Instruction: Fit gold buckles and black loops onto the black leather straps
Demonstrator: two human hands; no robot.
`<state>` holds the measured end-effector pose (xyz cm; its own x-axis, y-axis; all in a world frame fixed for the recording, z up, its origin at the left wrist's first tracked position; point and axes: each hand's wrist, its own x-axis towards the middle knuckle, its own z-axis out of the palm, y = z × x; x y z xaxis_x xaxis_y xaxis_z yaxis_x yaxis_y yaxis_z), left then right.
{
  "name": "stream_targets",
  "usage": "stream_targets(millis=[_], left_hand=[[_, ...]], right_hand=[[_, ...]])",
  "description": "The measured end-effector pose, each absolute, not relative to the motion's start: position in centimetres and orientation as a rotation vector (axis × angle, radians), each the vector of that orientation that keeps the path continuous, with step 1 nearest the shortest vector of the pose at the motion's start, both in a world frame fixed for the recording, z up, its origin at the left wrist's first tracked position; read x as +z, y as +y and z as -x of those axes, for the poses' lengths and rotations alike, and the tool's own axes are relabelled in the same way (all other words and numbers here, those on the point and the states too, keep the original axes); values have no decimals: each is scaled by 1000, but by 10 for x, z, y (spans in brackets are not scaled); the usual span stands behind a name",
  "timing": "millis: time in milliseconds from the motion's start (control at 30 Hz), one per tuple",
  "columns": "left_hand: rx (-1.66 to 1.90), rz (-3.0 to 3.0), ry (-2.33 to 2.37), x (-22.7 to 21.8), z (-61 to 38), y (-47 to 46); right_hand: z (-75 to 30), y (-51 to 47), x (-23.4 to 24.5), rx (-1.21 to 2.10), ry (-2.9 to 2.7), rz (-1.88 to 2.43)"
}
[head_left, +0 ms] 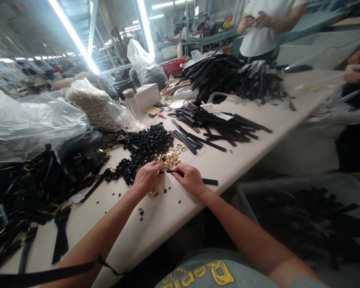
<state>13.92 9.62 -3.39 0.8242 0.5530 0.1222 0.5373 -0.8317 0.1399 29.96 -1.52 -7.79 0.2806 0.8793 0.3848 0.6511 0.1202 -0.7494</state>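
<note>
My right hand (190, 180) is closed on a black strap (210, 182); its narrow tip points left and its other end sticks out behind the hand. Facing it, my left hand (147, 177) has its fingers pinched, with a small dark bit showing at the fingertips that I cannot make out. A narrow gap lies between the two hands. Just beyond them is a pile of gold buckles (168, 159). Behind and left of the buckles spreads a heap of small black loops (147, 142). A few black scraps (141, 214) lie on the table before my left hand.
Black straps (216, 122) lie farther back on the pale table (246, 160), with a larger bundle (216, 72) behind. Straps with buckles (33, 184) heap at left. Near plastic bags stands a clear bottle (132, 102). A bin (243, 196) sits below right. Another person (261, 28) stands opposite.
</note>
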Motion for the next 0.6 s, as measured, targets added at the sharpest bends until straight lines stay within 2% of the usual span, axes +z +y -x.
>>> stream_targets(millis=[133, 267, 400, 600], left_hand=[[497, -2719, 991, -37, -127, 102], [738, -1974, 1110, -38, -102, 97], [780, -1240, 1031, -44, -93, 72], [841, -904, 962, -58, -106, 54]], right_hand=[[-300, -16, -77, 302, -1441, 1608], [-293, -15, -73, 290, -1438, 1597], [-276, -11, -70, 265, -1498, 1508], [-263, -5, -73, 202, -1553, 1524]])
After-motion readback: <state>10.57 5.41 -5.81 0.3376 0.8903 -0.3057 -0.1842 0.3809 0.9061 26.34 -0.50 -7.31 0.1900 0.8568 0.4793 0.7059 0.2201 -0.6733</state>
